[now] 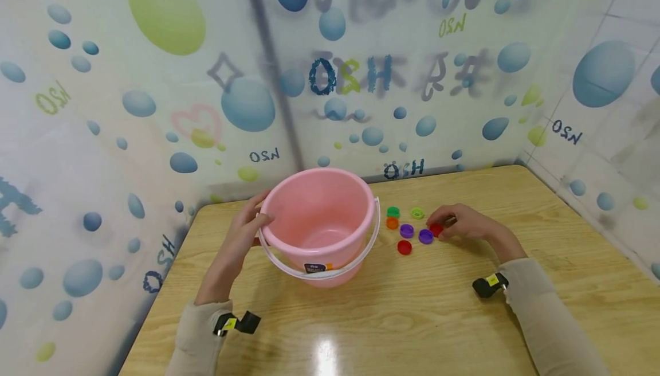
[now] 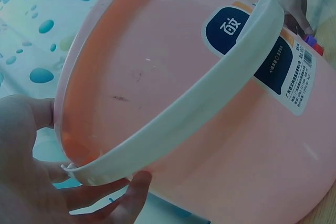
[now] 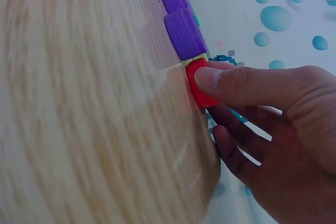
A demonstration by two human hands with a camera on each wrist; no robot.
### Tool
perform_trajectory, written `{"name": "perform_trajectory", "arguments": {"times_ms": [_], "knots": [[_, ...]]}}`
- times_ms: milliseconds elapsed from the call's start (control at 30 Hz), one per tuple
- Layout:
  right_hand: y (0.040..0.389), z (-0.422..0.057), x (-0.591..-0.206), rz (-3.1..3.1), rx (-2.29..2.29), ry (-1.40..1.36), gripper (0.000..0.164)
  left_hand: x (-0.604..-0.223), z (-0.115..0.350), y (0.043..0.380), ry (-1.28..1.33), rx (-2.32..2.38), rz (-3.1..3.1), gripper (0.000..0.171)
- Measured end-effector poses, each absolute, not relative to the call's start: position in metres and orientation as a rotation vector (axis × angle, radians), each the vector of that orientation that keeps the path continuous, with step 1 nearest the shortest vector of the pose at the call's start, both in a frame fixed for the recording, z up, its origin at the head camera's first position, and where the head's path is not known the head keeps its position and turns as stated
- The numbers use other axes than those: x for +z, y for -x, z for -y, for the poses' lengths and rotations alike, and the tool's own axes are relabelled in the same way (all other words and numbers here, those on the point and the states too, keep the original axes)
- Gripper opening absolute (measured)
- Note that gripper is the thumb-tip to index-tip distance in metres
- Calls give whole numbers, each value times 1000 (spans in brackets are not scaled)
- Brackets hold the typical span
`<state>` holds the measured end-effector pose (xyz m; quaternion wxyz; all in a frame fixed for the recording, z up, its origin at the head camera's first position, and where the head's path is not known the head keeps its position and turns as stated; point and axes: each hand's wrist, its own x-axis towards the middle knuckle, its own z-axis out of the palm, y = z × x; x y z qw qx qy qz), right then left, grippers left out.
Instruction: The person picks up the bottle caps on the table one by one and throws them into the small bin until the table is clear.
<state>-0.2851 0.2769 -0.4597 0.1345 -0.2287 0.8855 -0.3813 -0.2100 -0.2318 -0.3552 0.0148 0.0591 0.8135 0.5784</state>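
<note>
A pink bucket (image 1: 330, 210) with a white handle (image 1: 314, 275) stands on the table in the head view. At its left rim my left hand (image 1: 242, 232) grips it, thumb over the rim and fingers on the outer wall. The left wrist view shows the bucket's side and label (image 2: 278, 61) close up. My right hand (image 1: 466, 222) pinches a red bottle cap (image 3: 201, 83) between thumb and fingers. Beside it lie two purple caps (image 1: 407, 231), and a second red cap (image 1: 404, 247) is nearer to me. Green (image 1: 393, 212), orange (image 1: 392, 223) and lime (image 1: 417, 213) caps lie behind.
The wooden table (image 1: 392, 318) meets a patterned curtain (image 1: 330, 118) at its back edge. The bucket's handle hangs down across its front. A small black camera sits on each wrist.
</note>
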Motion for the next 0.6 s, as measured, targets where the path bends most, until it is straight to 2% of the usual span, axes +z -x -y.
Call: {"name": "perform_trajectory", "arguments": {"times_ms": [600], "knots": [[282, -274, -453, -2603, -1090, 568, 35, -356, 232, 210, -222, 1803, -2536, 58]]}}
